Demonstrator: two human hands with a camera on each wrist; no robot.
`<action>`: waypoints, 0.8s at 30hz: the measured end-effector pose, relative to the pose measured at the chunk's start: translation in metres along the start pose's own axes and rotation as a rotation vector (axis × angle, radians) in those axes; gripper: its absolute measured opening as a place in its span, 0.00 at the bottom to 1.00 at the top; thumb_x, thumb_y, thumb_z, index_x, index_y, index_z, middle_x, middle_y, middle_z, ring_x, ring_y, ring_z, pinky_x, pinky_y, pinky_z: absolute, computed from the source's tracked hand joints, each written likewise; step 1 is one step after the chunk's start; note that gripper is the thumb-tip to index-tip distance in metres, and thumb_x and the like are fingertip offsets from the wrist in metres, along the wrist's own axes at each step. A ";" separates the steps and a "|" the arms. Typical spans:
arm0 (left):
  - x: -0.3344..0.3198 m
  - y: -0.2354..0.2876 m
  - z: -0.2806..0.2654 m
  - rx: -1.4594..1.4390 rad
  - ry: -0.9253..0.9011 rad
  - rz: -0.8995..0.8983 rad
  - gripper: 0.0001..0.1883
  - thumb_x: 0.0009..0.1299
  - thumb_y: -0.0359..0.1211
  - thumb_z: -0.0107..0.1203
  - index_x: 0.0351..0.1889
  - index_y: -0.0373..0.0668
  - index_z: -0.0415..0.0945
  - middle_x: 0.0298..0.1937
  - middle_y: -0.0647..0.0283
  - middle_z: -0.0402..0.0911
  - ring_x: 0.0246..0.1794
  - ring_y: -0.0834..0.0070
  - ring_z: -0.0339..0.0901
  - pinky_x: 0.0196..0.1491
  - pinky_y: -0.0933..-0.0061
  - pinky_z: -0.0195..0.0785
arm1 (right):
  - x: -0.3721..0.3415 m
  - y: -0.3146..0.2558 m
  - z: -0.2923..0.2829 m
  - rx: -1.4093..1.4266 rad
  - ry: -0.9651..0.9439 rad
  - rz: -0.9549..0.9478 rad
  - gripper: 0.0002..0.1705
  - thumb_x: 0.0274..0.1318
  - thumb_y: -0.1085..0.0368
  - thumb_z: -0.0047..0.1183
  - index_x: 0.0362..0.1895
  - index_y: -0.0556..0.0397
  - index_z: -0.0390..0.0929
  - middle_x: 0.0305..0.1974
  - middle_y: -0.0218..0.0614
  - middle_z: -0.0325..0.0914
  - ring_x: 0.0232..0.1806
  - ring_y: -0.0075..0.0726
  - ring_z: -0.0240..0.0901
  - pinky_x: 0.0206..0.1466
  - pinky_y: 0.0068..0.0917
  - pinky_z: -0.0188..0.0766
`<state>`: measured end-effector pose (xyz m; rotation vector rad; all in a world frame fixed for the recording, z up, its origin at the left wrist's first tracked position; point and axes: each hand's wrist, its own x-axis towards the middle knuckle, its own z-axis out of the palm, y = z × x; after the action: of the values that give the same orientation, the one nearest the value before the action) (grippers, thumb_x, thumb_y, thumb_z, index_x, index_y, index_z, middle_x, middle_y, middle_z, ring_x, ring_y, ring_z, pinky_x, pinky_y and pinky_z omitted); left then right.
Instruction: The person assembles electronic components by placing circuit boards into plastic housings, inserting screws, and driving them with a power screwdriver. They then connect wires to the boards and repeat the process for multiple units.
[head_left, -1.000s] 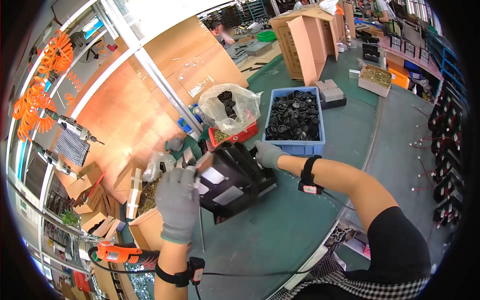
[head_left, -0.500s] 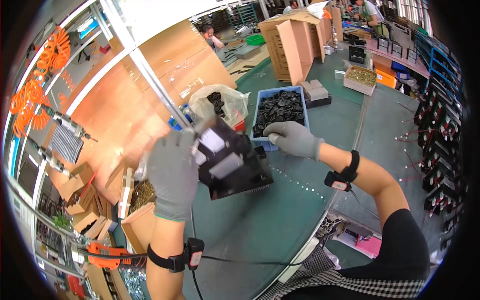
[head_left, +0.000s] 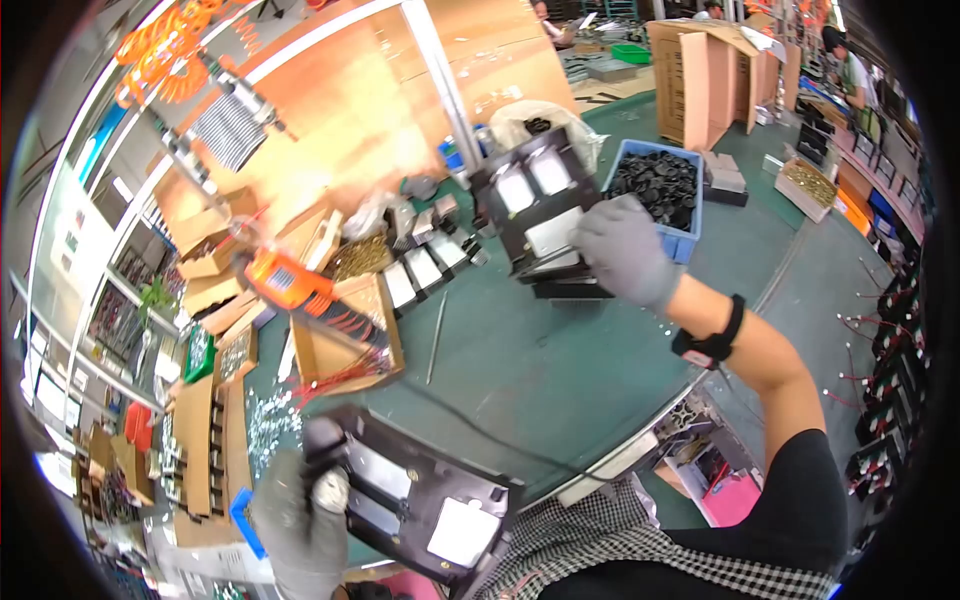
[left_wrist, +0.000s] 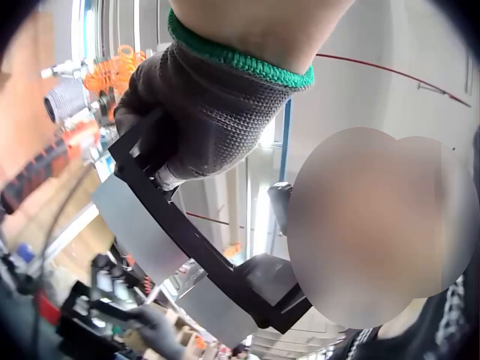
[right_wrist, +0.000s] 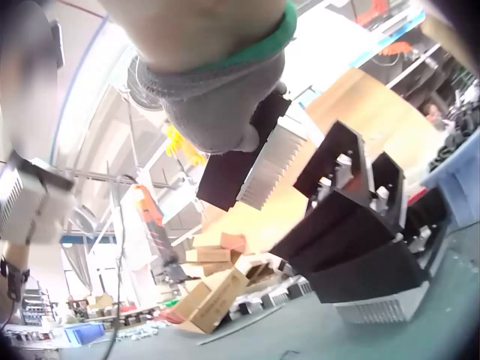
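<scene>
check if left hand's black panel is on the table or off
Off: the left hand grips the black panel, and the left wrist view shows ceiling behind it.

Green bench [head_left: 500, 365]. Directly on it: black assembly [right_wrist: 360, 259], finned edge down; blue bin [head_left: 686, 246] of black round parts; thin metal rod [head_left: 437, 335]; open cardboard box [head_left: 393, 338]; tall carton [head_left: 672, 85] and shallow box of brass-coloured bits [head_left: 806, 203] farther back.
</scene>
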<state>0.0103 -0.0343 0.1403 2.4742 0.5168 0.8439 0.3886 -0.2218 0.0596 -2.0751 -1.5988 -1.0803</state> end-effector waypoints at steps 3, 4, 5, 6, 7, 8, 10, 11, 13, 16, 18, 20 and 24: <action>-0.048 -0.047 -0.009 0.189 -0.106 -0.138 0.11 0.69 0.35 0.55 0.38 0.35 0.77 0.29 0.47 0.73 0.30 0.49 0.73 0.34 0.58 0.64 | -0.004 -0.019 -0.044 0.162 0.064 -0.154 0.19 0.37 0.71 0.58 0.40 0.46 0.77 0.37 0.31 0.74 0.42 0.40 0.72 0.49 0.39 0.65; -0.064 -0.071 -0.007 0.178 -0.097 -0.216 0.10 0.69 0.34 0.54 0.39 0.34 0.76 0.30 0.47 0.74 0.32 0.48 0.74 0.35 0.56 0.65 | -0.006 -0.025 -0.054 0.165 -0.003 -0.195 0.20 0.36 0.70 0.58 0.40 0.46 0.76 0.37 0.31 0.74 0.42 0.40 0.72 0.49 0.39 0.65; -0.077 -0.095 -0.005 0.212 -0.106 -0.289 0.12 0.70 0.36 0.52 0.40 0.34 0.76 0.31 0.46 0.75 0.33 0.45 0.74 0.36 0.54 0.64 | -0.010 -0.032 -0.058 0.166 -0.069 -0.239 0.20 0.35 0.70 0.58 0.40 0.46 0.76 0.37 0.31 0.74 0.42 0.41 0.72 0.49 0.39 0.65; -0.088 -0.120 -0.004 0.304 -0.098 -0.320 0.13 0.70 0.37 0.52 0.41 0.34 0.76 0.33 0.46 0.76 0.35 0.44 0.74 0.38 0.52 0.65 | -0.014 -0.039 -0.054 0.171 -0.132 -0.295 0.20 0.34 0.69 0.58 0.40 0.46 0.76 0.36 0.31 0.74 0.42 0.41 0.72 0.50 0.40 0.65; -0.097 -0.141 -0.001 0.395 -0.092 -0.343 0.14 0.71 0.38 0.52 0.42 0.34 0.76 0.35 0.45 0.78 0.36 0.43 0.75 0.40 0.51 0.66 | -0.018 -0.046 -0.051 0.170 -0.190 -0.350 0.20 0.34 0.69 0.58 0.39 0.46 0.76 0.36 0.31 0.74 0.42 0.42 0.72 0.52 0.41 0.66; -0.102 -0.157 0.004 0.418 -0.052 -0.387 0.14 0.70 0.38 0.52 0.43 0.35 0.76 0.37 0.44 0.79 0.38 0.43 0.75 0.41 0.50 0.67 | -0.022 -0.051 -0.049 0.159 -0.242 -0.402 0.20 0.33 0.68 0.57 0.39 0.46 0.76 0.36 0.31 0.73 0.42 0.42 0.71 0.54 0.42 0.66; -0.107 -0.182 0.008 0.439 0.001 -0.503 0.15 0.70 0.39 0.52 0.45 0.38 0.77 0.42 0.43 0.81 0.44 0.44 0.77 0.47 0.50 0.68 | -0.032 -0.059 -0.047 0.146 -0.242 -0.458 0.20 0.33 0.67 0.57 0.39 0.47 0.76 0.35 0.32 0.73 0.42 0.43 0.72 0.56 0.45 0.67; -0.113 -0.197 0.011 0.489 0.009 -0.543 0.16 0.71 0.41 0.50 0.47 0.39 0.77 0.42 0.44 0.81 0.46 0.45 0.77 0.49 0.50 0.68 | -0.033 -0.063 -0.044 0.136 -0.239 -0.492 0.20 0.33 0.67 0.57 0.39 0.47 0.77 0.35 0.32 0.73 0.43 0.44 0.72 0.57 0.46 0.68; -0.115 -0.214 0.007 0.417 -0.165 -0.699 0.19 0.72 0.43 0.48 0.49 0.39 0.77 0.45 0.43 0.81 0.48 0.45 0.77 0.52 0.50 0.67 | -0.038 -0.080 -0.062 0.200 -0.187 -0.440 0.19 0.35 0.66 0.57 0.39 0.48 0.78 0.35 0.32 0.73 0.43 0.43 0.72 0.57 0.47 0.70; -0.116 -0.218 0.002 0.303 -0.196 -0.708 0.22 0.72 0.46 0.46 0.51 0.39 0.76 0.47 0.42 0.81 0.50 0.44 0.77 0.54 0.51 0.67 | -0.033 -0.117 -0.080 0.425 -0.141 -0.432 0.17 0.38 0.65 0.57 0.39 0.49 0.80 0.36 0.33 0.74 0.43 0.42 0.74 0.55 0.47 0.74; -0.115 -0.221 -0.001 0.288 -0.221 -0.729 0.23 0.71 0.47 0.46 0.51 0.39 0.76 0.47 0.41 0.81 0.51 0.44 0.77 0.55 0.51 0.67 | -0.027 -0.149 -0.073 0.645 -0.146 -0.468 0.16 0.41 0.65 0.56 0.39 0.49 0.80 0.36 0.33 0.74 0.44 0.42 0.76 0.54 0.48 0.76; -0.114 -0.226 -0.005 0.256 -0.254 -0.729 0.23 0.71 0.48 0.46 0.50 0.38 0.77 0.47 0.41 0.81 0.51 0.44 0.77 0.55 0.51 0.67 | -0.021 -0.179 -0.053 0.856 -0.270 -0.536 0.17 0.46 0.64 0.56 0.43 0.49 0.80 0.40 0.34 0.76 0.50 0.44 0.76 0.63 0.52 0.71; -0.121 -0.224 -0.013 0.307 -0.259 -0.749 0.21 0.71 0.46 0.45 0.48 0.38 0.77 0.45 0.42 0.81 0.49 0.44 0.77 0.53 0.49 0.67 | -0.024 -0.196 0.025 0.794 -0.481 -0.707 0.17 0.50 0.64 0.53 0.47 0.45 0.78 0.45 0.31 0.77 0.59 0.41 0.70 0.74 0.53 0.55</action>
<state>-0.1312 0.0942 -0.0280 2.2922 1.4289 0.1477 0.2151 -0.1577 -0.0135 -1.2829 -2.5415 0.0226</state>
